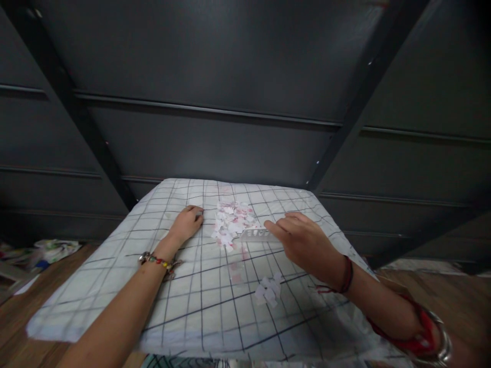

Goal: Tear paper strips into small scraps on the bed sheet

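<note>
My right hand (301,237) is closed around one end of a pale, translucent flat strip with a row of holes (255,233). I cannot tell its exact kind. The strip's free end points left and reaches the right side of a heap of torn paper bits (232,222), white with some pink. To the left of the heap, my left hand (187,224) rests on the checked cloth (184,296) with its fingers loosely bent and apart, seemingly holding nothing. A smaller cluster of white paper bits (268,290) lies nearer me, below the strip.
The cloth covers a table that stands against a dark panelled metal wall (215,138). Faint pink-marked patches (237,273) show on the cloth between the two paper groups. Crumpled items (57,250) lie on the wooden floor at the left.
</note>
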`<state>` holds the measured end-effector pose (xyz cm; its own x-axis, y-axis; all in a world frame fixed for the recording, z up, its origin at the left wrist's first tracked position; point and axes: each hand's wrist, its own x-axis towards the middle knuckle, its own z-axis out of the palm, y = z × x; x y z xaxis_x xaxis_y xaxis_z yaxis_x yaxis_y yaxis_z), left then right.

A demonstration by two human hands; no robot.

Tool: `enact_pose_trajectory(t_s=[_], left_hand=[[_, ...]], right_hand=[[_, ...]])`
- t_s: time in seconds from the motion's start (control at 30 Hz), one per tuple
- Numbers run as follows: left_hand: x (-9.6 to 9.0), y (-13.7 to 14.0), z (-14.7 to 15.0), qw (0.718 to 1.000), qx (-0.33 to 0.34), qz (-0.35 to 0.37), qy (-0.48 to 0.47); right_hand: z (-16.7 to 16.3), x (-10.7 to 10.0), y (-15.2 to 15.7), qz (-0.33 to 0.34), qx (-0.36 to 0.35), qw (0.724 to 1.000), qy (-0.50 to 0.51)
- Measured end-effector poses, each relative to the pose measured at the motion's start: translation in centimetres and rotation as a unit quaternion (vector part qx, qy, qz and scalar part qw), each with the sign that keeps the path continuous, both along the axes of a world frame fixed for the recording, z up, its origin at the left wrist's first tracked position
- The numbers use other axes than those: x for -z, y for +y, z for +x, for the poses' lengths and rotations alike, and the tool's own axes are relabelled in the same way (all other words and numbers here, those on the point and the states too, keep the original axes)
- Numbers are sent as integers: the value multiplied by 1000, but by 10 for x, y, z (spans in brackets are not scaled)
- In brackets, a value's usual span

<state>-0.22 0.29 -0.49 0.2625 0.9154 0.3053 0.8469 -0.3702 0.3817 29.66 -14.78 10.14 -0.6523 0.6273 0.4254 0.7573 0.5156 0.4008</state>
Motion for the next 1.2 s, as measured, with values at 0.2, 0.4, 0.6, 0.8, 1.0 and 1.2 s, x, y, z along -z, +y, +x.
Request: enact_pose_trajectory(t_s=[0.2,0.4,0.6,0.8,1.0,1.2], left_hand=[[-1,-1,0,1000,1,-1,-2],[1,1,-1,1000,-2,2,-13],[2,2,-1,1000,-2,-4,18],[4,4,-1,1000,-5,-2,8],[3,3,-1,1000,0,-1,2],[0,0,0,1000,0,-3,-15]], right_hand=[[3,4,-1,-18,-32,999,11],[2,0,-3,-33,-19,999,16],[2,-1,-6,-42,-50,998,8],[17,-4,-8,-18,4,1000,14],[7,-3,-6,-19,-62,998,12],[-6,-6,2,-24,-63,997,-30]])
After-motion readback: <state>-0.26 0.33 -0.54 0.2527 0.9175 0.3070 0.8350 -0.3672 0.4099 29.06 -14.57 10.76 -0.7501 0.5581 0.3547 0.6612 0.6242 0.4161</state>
